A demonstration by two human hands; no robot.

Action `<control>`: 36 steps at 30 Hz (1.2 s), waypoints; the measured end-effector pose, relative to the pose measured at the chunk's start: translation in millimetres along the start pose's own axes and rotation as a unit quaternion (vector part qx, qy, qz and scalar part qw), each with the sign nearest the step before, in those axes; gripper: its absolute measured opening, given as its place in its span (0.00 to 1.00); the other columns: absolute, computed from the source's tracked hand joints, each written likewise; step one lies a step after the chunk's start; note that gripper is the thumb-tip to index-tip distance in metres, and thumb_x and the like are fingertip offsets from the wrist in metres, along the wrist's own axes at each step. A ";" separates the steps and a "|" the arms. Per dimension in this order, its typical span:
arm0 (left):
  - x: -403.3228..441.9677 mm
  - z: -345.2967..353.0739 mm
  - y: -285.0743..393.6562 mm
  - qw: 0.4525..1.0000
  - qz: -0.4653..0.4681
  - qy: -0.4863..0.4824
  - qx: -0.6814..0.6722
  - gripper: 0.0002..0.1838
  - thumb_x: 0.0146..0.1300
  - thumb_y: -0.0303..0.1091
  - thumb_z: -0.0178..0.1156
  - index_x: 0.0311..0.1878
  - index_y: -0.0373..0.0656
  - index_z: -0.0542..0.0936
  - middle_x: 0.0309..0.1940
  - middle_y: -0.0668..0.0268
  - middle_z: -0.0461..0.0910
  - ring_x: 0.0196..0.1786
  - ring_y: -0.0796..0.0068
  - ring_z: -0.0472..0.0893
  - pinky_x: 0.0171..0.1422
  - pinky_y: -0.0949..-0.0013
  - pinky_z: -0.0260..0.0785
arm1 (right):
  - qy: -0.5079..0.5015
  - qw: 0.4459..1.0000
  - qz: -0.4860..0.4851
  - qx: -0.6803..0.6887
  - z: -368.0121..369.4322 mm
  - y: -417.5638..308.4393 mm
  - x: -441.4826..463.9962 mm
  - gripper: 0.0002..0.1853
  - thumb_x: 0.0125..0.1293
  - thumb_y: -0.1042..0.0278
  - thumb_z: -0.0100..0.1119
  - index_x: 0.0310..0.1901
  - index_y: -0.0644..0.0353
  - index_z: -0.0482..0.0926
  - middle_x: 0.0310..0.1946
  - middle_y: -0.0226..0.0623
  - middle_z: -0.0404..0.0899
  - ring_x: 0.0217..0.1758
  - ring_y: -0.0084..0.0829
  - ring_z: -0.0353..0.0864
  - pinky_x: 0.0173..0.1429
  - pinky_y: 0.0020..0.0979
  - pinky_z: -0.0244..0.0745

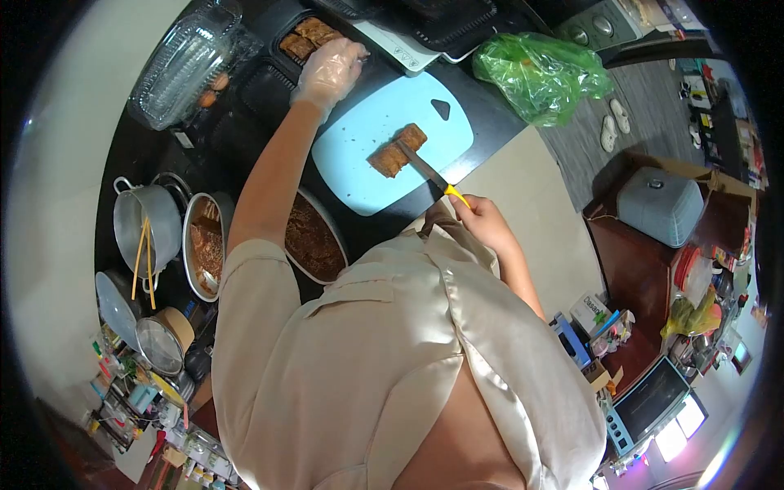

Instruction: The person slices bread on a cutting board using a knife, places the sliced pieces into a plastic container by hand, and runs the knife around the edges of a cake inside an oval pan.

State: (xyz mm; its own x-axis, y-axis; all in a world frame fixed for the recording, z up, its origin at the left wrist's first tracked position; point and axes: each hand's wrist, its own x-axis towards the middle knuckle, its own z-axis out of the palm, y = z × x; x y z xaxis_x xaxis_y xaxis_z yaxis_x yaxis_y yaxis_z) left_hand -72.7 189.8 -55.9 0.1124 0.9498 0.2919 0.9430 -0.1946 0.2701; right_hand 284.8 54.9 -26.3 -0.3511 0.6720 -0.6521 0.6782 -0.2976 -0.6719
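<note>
My left hand, in a clear plastic glove, reaches over the near edge of a black plastic tray. Its fingers are bent and closed beside brown cake pieces in that tray; what they hold, if anything, is hidden. My right hand, ungloved, grips the yellow handle of a knife. The blade's tip end rests over a brown cake block on the light blue cutting board. Dark crumbs are scattered on the board.
Clear plastic containers and eggs stand at the upper left. Below are a metal pot with chopsticks and two oval pans, one a brown-filled pan. A green plastic bag lies at the counter's right.
</note>
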 end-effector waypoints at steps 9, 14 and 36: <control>-8.5 -28.9 -1.4 0.985 -0.167 -0.002 -0.046 0.17 0.62 0.45 0.64 0.49 0.46 0.81 0.43 0.60 0.82 0.47 0.59 0.81 0.55 0.60 0.74 | -0.014 0.999 -0.012 -0.035 -3.3 -4.1 6.1 0.29 0.71 0.44 0.51 0.28 0.67 0.77 0.15 0.41 0.71 0.21 0.31 0.66 0.31 0.36 0.66; -6.2 -12.5 7.4 0.997 -0.068 0.035 0.029 0.17 0.58 0.47 0.64 0.48 0.52 0.82 0.38 0.58 0.80 0.45 0.54 0.80 0.51 0.55 0.73 | -0.003 0.999 -0.023 -0.027 0.2 0.0 10.4 0.29 0.71 0.44 0.51 0.28 0.67 0.77 0.16 0.40 0.71 0.22 0.31 0.66 0.31 0.37 0.66; -126.9 -19.1 119.9 0.825 -0.452 -0.192 -0.280 0.20 0.62 0.50 0.64 0.41 0.41 0.75 0.32 0.64 0.78 0.26 0.78 0.77 0.32 0.72 0.72 | -0.044 0.995 0.019 -0.093 -7.2 1.5 11.6 0.28 0.70 0.43 0.52 0.37 0.67 0.83 0.21 0.44 0.78 0.26 0.34 0.74 0.37 0.37 0.71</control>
State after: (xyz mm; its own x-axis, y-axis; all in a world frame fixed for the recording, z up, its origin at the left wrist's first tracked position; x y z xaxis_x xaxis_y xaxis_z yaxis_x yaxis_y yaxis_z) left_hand 20.1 41.3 -43.1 -0.3654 0.7556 -0.5437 0.4150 0.6551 0.6314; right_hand 286.5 67.2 -32.4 -0.3720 0.5983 -0.7097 0.7971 -0.1858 -0.5745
